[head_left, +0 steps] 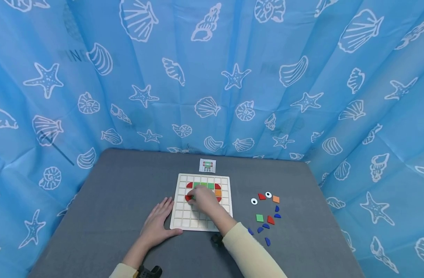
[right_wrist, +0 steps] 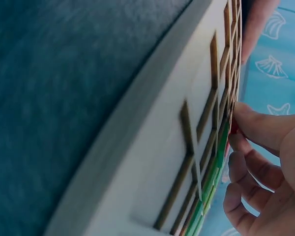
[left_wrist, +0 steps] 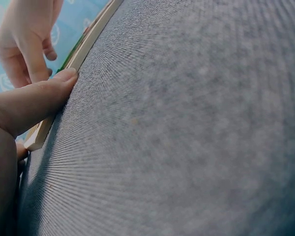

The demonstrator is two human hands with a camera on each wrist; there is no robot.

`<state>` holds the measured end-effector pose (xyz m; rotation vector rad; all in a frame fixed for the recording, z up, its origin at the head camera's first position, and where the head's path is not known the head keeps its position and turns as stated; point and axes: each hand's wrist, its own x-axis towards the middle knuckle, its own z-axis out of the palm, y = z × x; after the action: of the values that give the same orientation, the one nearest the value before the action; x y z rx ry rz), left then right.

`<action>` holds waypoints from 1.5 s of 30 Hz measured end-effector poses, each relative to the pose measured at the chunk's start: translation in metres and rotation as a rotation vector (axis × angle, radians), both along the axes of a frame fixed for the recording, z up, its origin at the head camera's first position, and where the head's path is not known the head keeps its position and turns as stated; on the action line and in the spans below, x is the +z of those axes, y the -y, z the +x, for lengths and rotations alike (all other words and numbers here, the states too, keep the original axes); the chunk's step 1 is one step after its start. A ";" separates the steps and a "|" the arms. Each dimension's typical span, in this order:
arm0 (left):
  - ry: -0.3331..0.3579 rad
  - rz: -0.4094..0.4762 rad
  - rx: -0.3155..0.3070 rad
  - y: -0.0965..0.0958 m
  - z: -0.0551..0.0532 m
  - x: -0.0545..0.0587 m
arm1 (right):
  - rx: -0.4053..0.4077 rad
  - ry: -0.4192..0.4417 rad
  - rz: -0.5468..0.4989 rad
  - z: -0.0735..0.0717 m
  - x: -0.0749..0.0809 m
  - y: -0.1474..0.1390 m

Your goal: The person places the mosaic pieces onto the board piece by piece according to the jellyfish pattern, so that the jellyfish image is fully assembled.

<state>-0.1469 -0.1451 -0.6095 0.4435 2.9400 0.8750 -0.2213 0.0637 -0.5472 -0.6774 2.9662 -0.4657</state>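
Note:
A white gridded board (head_left: 185,222) lies on the grey table. My left hand (head_left: 157,220) spreads along its near left corner, the thumb at the front edge and the other fingers by the left side. Over the board, my right hand (head_left: 204,199) pinches a red rounded piece (right_wrist: 234,126) between thumb and index finger, low at the left end of the pattern. Green squares (head_left: 211,186) form a row between red corner pieces (head_left: 217,186), with an orange square (head_left: 218,193) at the right. The right hand hides the pattern's middle.
Behind the board lies a small picture card (head_left: 207,165). Loose pieces are scattered to the right: a green square (head_left: 259,218), an orange square (head_left: 276,199), red pieces (head_left: 262,197), white eye discs (head_left: 254,201) and several blue half-circles (head_left: 268,241). A blue curtain (head_left: 212,77) surrounds the table.

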 end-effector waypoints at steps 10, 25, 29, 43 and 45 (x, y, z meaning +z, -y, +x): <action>-0.037 -0.001 0.006 0.000 0.000 -0.002 | -0.019 0.013 -0.030 -0.003 -0.003 0.002; 0.025 -0.010 -0.001 0.000 0.001 -0.002 | -0.036 0.084 -0.148 -0.001 0.008 -0.011; -0.001 -0.006 0.006 0.000 0.001 -0.002 | -0.050 0.033 -0.197 0.004 0.019 -0.025; 0.018 -0.003 0.012 0.000 0.001 -0.005 | -0.256 -0.043 -0.290 0.017 0.034 -0.080; 0.017 -0.001 0.007 0.000 0.001 -0.005 | -0.278 -0.051 -0.296 0.019 0.033 -0.087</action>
<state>-0.1462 -0.1450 -0.6147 0.4244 2.9284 0.8742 -0.2027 0.1506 -0.5139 -0.2947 3.0832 -0.9340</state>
